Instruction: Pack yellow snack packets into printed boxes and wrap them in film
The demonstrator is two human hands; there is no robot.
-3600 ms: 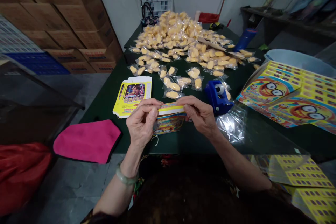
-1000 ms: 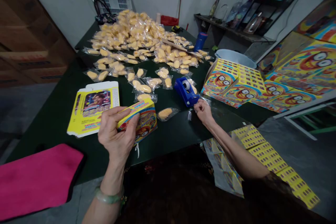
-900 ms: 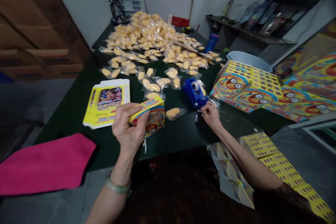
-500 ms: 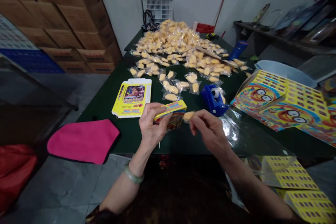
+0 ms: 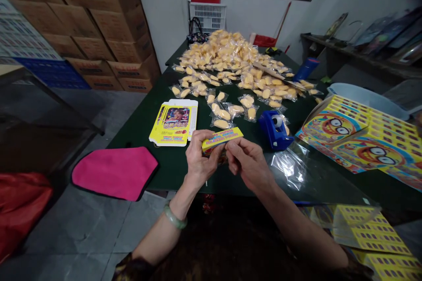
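Left hand [image 5: 201, 156]: closed around the left end of a small, narrow, yellow cardboard box with pink and blue lettering [image 5: 222, 139], which is grasped between thumb and fingers; the wrist is ringed by a smooth, pale green bangle [image 5: 174, 217].
Right hand [image 5: 247, 164]: pressed to the right end of the box, fingers bent inward; whether anything is pinched there cannot be told.
Box: held between both hands over the near part of the dark green bench [image 5: 171, 169]; its lettered narrow side is turned up, and its lower faces are mostly hidden by the hands.
Flat carton: a flattened yellow carton with white flaps and a printed picture [image 5: 174, 123] is laid just beyond the left hand.
Tape: a blue plastic tape dispenser with a white core [image 5: 275, 131] is set near the right hand, with crumpled clear plastic film [image 5: 290, 167] spread just beside it.
Wrapped pieces: a large heap of oblong, pale yellow pieces in clear wrappers [image 5: 227, 50] is piled on the far half, and some are scattered toward the box.
Display boxes: bright yellow boxes printed with bespectacled cartoon faces [image 5: 365, 131] are grouped at the right, in front of a round, light blue basin [image 5: 362, 89].
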